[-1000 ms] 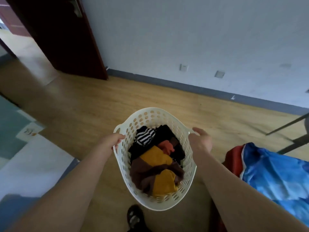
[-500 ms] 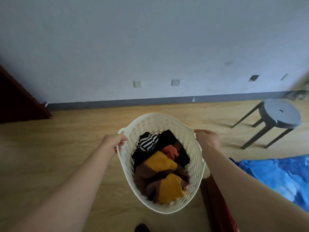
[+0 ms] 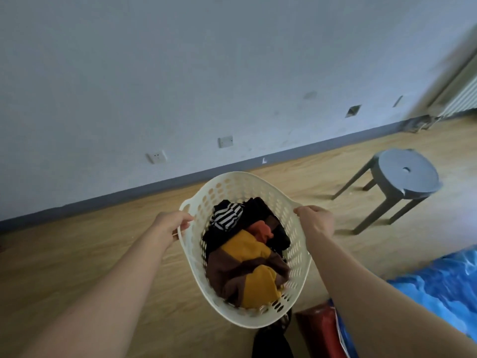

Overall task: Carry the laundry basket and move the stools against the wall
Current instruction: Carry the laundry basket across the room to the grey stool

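A cream perforated laundry basket [image 3: 233, 186] hangs in front of me above the wooden floor, filled with clothes [image 3: 247, 257] in black, striped, orange, yellow and brown. My left hand [image 3: 171, 224] grips its left rim handle. My right hand [image 3: 316, 220] grips the right rim. A round grey stool [image 3: 406, 175] stands on the floor to the right, a short way out from the wall.
A pale wall [image 3: 180, 73] with sockets and a grey skirting board runs across the back. A blue cover [image 3: 444, 288] over a red edge [image 3: 318, 332] lies at the lower right. A dark shoe [image 3: 271, 342] shows below the basket. A radiator [image 3: 462, 96] is at the far right.
The view has swung right: the dark door has left the frame and the grey stool has come fully into view. Both hands keep their hold on the basket.
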Demonstrator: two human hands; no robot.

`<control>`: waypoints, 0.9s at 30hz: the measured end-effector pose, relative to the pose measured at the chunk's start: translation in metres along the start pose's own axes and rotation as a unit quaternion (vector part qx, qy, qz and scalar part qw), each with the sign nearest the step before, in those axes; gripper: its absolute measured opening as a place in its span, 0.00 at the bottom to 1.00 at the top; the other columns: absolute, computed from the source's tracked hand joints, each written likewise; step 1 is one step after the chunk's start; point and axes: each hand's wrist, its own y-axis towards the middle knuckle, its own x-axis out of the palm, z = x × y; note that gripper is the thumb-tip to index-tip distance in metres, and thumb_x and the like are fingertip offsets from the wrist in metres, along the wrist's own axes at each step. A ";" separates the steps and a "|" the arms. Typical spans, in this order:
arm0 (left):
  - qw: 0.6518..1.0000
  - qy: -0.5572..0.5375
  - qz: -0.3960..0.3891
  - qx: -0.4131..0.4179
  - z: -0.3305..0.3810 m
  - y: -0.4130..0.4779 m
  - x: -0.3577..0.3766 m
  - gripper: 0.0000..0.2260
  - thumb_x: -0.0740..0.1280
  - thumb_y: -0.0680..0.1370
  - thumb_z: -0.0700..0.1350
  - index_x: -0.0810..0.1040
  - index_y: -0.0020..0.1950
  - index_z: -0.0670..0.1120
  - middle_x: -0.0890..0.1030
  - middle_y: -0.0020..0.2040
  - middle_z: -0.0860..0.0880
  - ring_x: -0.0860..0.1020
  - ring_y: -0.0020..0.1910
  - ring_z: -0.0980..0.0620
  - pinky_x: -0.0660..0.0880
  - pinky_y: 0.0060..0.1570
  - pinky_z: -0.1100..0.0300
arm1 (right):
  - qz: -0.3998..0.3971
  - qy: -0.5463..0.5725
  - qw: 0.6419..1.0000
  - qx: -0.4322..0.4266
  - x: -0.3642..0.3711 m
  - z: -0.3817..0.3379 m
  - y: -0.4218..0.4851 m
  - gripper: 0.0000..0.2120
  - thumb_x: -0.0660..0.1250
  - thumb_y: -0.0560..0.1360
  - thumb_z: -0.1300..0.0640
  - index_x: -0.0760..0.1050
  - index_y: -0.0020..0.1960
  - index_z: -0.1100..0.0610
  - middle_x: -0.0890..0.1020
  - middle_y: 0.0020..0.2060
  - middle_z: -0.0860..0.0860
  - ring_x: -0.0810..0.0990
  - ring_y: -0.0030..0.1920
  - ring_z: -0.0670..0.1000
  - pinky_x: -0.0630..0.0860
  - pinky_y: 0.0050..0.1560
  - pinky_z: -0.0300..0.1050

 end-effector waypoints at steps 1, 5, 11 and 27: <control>1.000 0.004 -0.003 -0.003 0.013 0.020 0.017 0.11 0.70 0.72 0.34 0.78 0.54 0.36 0.78 0.38 0.45 0.77 0.36 0.52 0.73 0.48 0.54 | 0.001 0.000 1.000 0.007 0.004 -0.008 0.025 0.08 0.70 0.70 0.58 0.79 0.32 0.52 0.84 0.36 0.55 0.83 0.43 0.58 0.81 0.50 0.52; 0.999 0.016 -0.018 -0.023 0.048 0.089 0.083 0.11 0.70 0.72 0.36 0.77 0.53 0.38 0.78 0.39 0.46 0.77 0.36 0.54 0.74 0.49 0.54 | 0.018 -0.023 0.999 0.035 0.012 -0.028 0.106 0.06 0.68 0.72 0.61 0.84 0.44 0.60 0.83 0.37 0.59 0.79 0.38 0.56 0.79 0.47 0.50; 0.996 0.055 -0.027 -0.066 0.052 0.169 0.154 0.15 0.71 0.71 0.36 0.77 0.57 0.38 0.81 0.50 0.43 0.79 0.39 0.54 0.76 0.54 0.53 | 0.040 -0.039 0.994 0.096 0.041 -0.011 0.200 0.04 0.69 0.73 0.61 0.81 0.40 0.55 0.76 0.30 0.49 0.72 0.31 0.48 0.77 0.45 0.46; 0.981 0.135 -0.044 -0.130 0.007 0.361 0.246 0.11 0.69 0.74 0.38 0.78 0.56 0.40 0.78 0.56 0.45 0.76 0.57 0.48 0.73 0.60 0.45 | 0.000 -0.101 0.980 0.171 0.148 0.087 0.353 0.11 0.65 0.71 0.63 0.81 0.35 0.51 0.78 0.30 0.52 0.68 0.27 0.48 0.69 0.29 0.40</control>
